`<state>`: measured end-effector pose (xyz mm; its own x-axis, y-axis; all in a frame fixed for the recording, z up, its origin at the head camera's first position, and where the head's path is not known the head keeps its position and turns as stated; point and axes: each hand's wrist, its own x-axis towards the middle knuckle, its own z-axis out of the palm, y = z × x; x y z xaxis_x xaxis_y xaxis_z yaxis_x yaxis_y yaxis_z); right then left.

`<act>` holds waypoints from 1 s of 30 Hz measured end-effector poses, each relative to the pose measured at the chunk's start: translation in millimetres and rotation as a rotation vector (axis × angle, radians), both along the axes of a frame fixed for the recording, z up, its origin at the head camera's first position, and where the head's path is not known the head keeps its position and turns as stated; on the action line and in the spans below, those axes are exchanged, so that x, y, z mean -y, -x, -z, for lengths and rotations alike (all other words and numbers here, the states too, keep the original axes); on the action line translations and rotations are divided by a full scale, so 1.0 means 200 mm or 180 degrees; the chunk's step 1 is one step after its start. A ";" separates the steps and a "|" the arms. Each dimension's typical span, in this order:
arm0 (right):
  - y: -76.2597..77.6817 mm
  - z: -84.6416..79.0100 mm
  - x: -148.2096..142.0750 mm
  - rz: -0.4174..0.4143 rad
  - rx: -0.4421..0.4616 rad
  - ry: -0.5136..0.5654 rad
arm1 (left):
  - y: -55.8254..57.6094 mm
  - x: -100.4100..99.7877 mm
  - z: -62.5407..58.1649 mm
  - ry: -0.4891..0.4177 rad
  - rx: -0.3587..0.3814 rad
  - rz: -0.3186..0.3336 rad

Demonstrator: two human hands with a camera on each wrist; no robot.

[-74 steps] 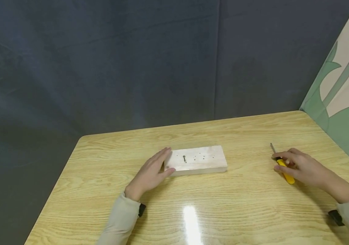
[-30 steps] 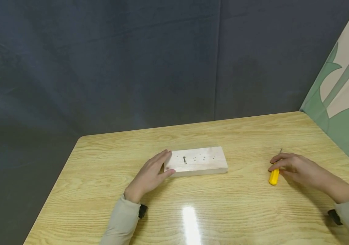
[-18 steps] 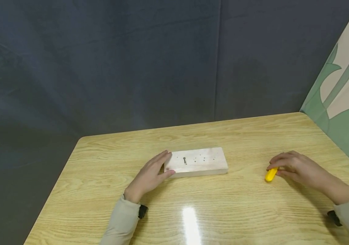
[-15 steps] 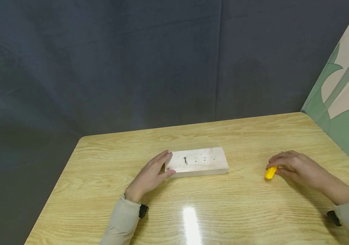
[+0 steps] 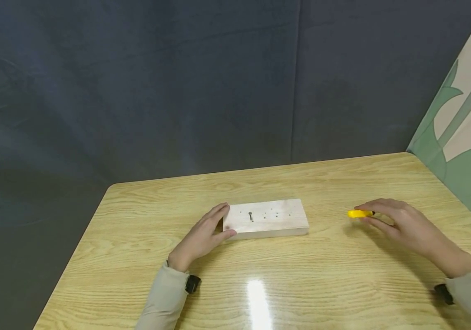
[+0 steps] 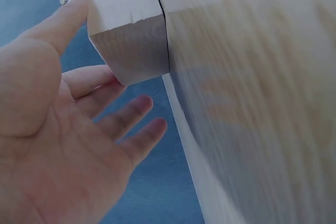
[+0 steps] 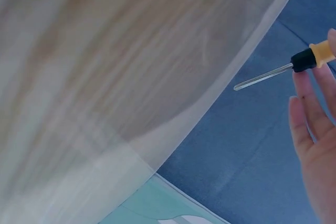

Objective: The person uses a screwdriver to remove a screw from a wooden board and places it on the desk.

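A pale wooden block (image 5: 266, 215) lies on the table, with several small holes in its top. A small screw or nail (image 5: 250, 214) stands out of the block's left half. My left hand (image 5: 202, 236) holds the block's left end between thumb and fingers; in the left wrist view the two lowest fingers (image 6: 142, 140) stay off the wood. My right hand (image 5: 404, 227), at the right of the table, pinches a yellow-handled screwdriver (image 5: 359, 213) just above the tabletop. The right wrist view shows its metal shaft (image 7: 262, 78) and black collar; the tip looks flattened.
The wood-grain table (image 5: 177, 201) has a far edge against a dark blue curtain (image 5: 202, 91). A green and beige patterned panel (image 5: 466, 137) borders the right side. Light glares on the table's front middle.
The right hand has picked the screwdriver up and turned it, so its handle swings from pointing toward me to pointing left at the block. The left hand and the block stay put.
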<state>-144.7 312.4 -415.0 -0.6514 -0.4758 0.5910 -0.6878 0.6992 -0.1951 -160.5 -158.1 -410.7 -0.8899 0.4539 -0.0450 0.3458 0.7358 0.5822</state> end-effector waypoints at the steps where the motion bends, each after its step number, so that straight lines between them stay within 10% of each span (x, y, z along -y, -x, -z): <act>1: 0.00 0.00 0.01 -0.0001 -0.0020 0.0032 | 0.00 0.00 0.00 -0.0016 0.0019 -0.0001; 30: 0.02 -0.12 0.21 0.0124 0.0142 0.0449 | 0.01 0.01 0.01 -0.0131 0.0156 -0.0064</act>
